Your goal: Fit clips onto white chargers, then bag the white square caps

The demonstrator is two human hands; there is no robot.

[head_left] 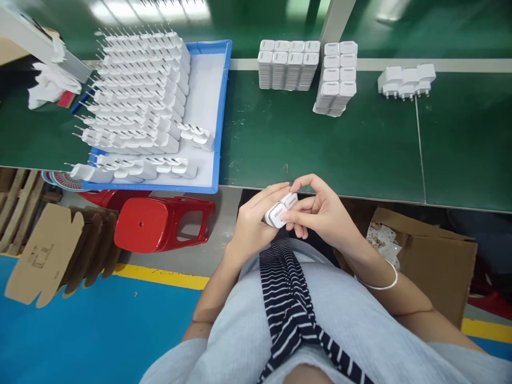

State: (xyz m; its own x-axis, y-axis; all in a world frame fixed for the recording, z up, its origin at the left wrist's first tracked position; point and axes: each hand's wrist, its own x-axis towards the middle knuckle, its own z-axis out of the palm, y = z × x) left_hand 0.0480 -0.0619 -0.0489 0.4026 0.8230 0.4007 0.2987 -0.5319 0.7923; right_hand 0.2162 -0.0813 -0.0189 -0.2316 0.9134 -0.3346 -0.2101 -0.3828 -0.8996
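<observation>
Head view. Both hands meet just below the near edge of the green bench, above the person's lap. The left hand cups a white charger from below and from the left, fingers curled around its body. The right hand closes on the same charger from the right; thumb and forefinger pinch its upper end, the other fingers are folded beneath. The charger is clear of the bench, held in the air between the two palms.

On the bench, a blue tray sits at the left and overhangs the near edge slightly. Rows of pronged chargers fill its left part; the right strip of the tray floor is bare. Two stacks of white units and stand near the far edge, well apart from the hands. A small cluster of plugs lies farther right. The bench surface between the stacks and the near edge is open.

Below the bench, a red stool lies to the left of the hands, with flat cardboard beyond it. An open carton stands just right of the right forearm, which wears a bracelet.
</observation>
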